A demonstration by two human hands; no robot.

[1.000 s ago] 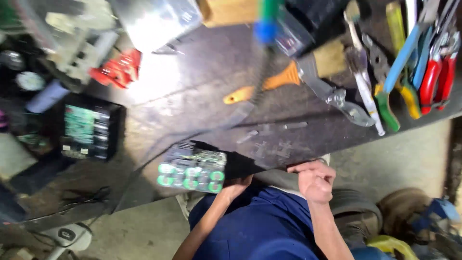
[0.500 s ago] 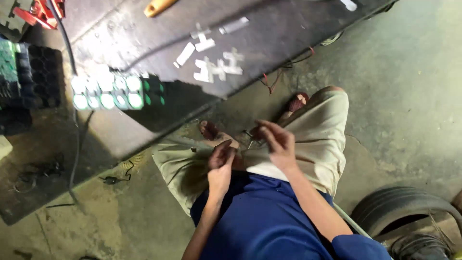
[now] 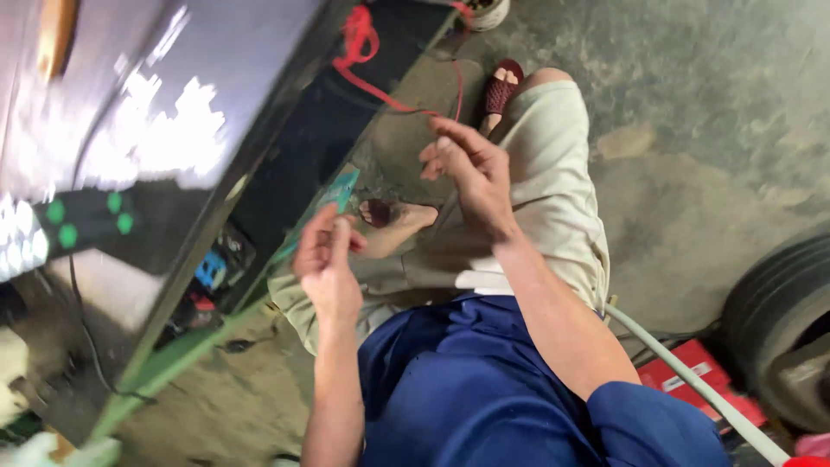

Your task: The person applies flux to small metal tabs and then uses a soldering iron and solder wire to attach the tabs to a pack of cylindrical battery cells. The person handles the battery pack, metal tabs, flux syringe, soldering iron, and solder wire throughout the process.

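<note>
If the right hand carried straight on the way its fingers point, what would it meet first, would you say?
Probably the red wire hanging from the table edge: the right hand points up-left toward it, though depth is unclear.

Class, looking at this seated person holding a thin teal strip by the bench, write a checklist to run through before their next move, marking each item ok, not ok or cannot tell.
1. Left hand has a grip on the teal strip: ok.
2. Right hand free: cannot tell; fingers curled.
3. Picture sharp enough to judge: not ok; the bench is blurred.
4. Red wire apart from both hands: ok.
5. Feet covered: not ok; one bare foot.
</note>
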